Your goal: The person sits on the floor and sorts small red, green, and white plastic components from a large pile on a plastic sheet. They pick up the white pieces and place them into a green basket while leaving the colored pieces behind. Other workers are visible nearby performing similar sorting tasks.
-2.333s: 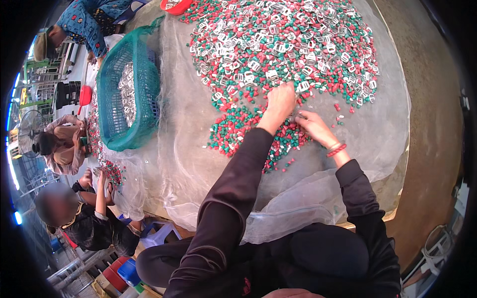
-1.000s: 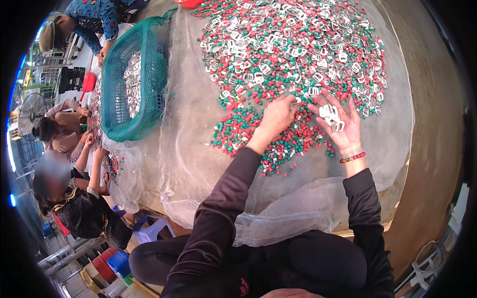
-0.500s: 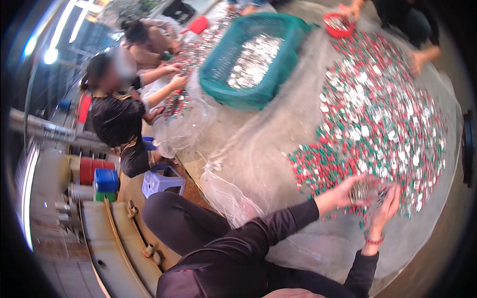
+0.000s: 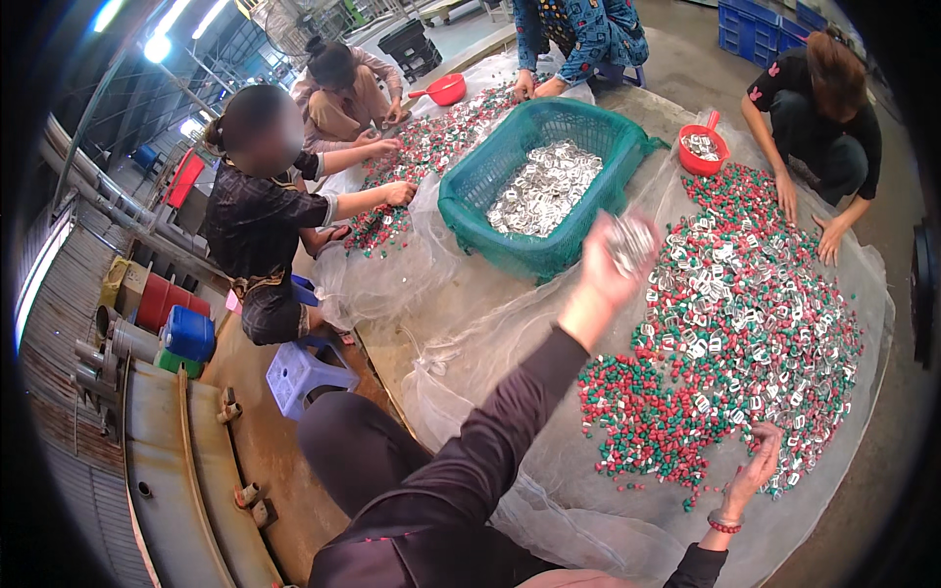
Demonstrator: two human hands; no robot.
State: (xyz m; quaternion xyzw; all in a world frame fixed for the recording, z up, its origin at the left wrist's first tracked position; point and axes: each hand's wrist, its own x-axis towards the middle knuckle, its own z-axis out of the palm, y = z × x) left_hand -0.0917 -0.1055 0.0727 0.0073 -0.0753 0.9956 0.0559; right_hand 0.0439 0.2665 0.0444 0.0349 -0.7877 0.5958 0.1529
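My left hand (image 4: 600, 284) is raised beyond the pile's left side, near the teal basket's right corner. Its fingers are closed around a handful of silvery metal buckles (image 4: 630, 245), slightly blurred. Low at the near edge of the pile is my right hand (image 4: 753, 476), fingers stretched out, with nothing visible in it. The pile mixes flat silvery buckles (image 4: 696, 345) with small red and green pieces (image 4: 642, 416) on a translucent mesh sheet (image 4: 554, 514). The netting-lined teal basket (image 4: 459, 211) contains many similar buckles (image 4: 549, 186).
Across the pile a person (image 4: 818, 118) crouches with both hands by it, near a red scoop (image 4: 702, 162) of buckles. More people (image 4: 260, 211) sort a second pile at left. A pale purple stool (image 4: 309, 377) stands beside my knee; a metal trough (image 4: 186, 480) lies left.
My left hand has gone from beside my right hand up and away toward the basket, carrying buckles. My right hand has dropped slightly and its fingers are free. The view has tilted.
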